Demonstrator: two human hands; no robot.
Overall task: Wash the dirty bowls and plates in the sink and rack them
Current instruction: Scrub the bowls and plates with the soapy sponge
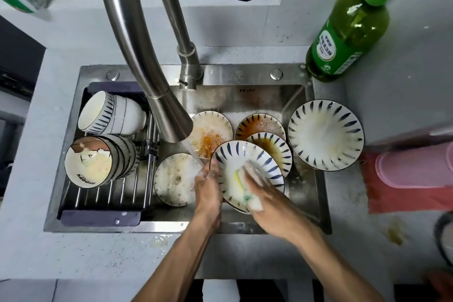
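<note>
Left of the faucet (147, 61), w/ the rack (103, 216) inside the sink (245, 73), bowls (110, 115) lie stacked on their sides, some still sudsy. Below the spout, a foamy plate (175, 179) sits flat. Just right of it, your left hand (208, 191) grips the rim of the striped plate (235, 154), fingers curled on the edge. Your right hand (264, 193) presses the sponge (252, 203) into it, fingers wrapped round. Right of the faucet, greasy plates (210, 130) wait; another plate (326, 135) rests on the sink's right edge. Risk: soapy rim slips from your left hand, hits the plates below and chips; the edge plate may slide if bumped.
</note>
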